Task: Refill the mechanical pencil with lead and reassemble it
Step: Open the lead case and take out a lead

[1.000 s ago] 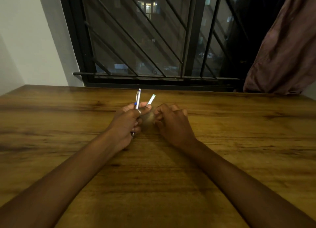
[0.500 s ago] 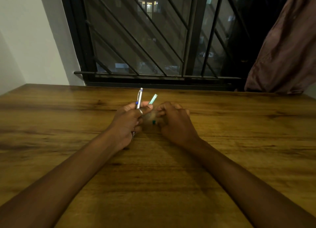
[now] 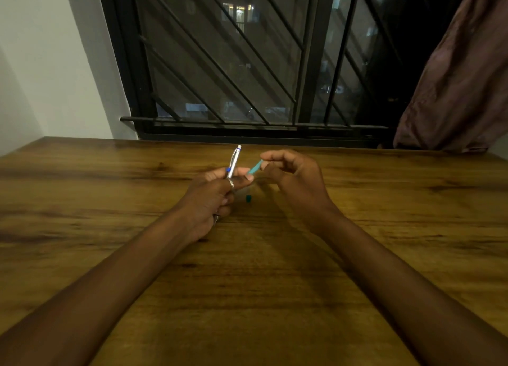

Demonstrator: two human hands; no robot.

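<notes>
My left hand is closed around a silver mechanical pencil with blue accents. The pencil stands nearly upright, its push-button end pointing away from me. A slim teal lead tube slants between the two hands. Its lower end rests by my left thumb, and the fingertips of my right hand pinch its upper end. A small teal cap lies on the wooden table just below the tube, between the hands. The pencil's tip is hidden inside my left fist.
The table runs up to a barred window at the back. A brown curtain hangs at the right, and a white wall stands at the left. Both forearms rest low over the table.
My right hand has lifted from beside the left hand and taken the tube's upper end. The teal cap came to lie on the table. The pencil stayed upright in my left hand.
</notes>
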